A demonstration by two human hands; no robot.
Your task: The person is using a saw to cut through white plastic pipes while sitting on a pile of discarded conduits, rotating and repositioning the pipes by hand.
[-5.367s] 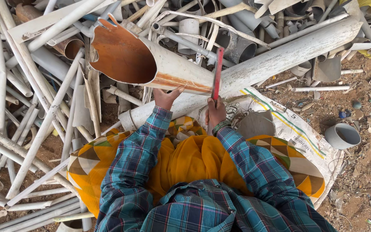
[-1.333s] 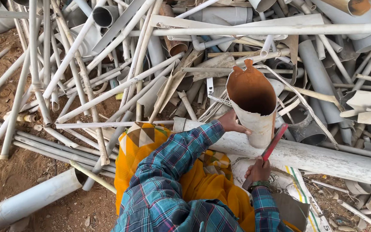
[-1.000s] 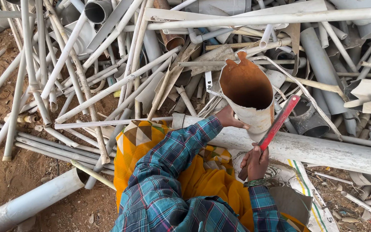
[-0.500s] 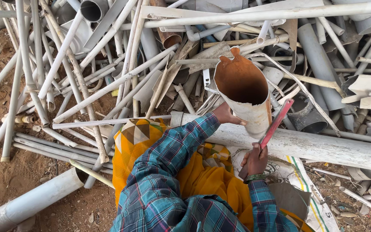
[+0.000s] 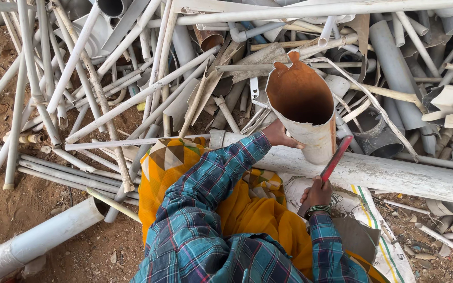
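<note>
Since half a second ago our right hand (image 5: 318, 193), gripping the red blade (image 5: 332, 161), has swung it nearer the broken wide pipe (image 5: 305, 112) that our left hand (image 5: 280, 135) clasps low on its wall, upright on the long white pipe (image 5: 389, 173); we judge it light, stiff, jagged-rimmed.

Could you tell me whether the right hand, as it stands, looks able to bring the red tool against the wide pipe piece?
Probably yes: the right hand holds the red tool with its tip beside the wide pipe piece, which the left hand steadies; nothing lies between.
</note>
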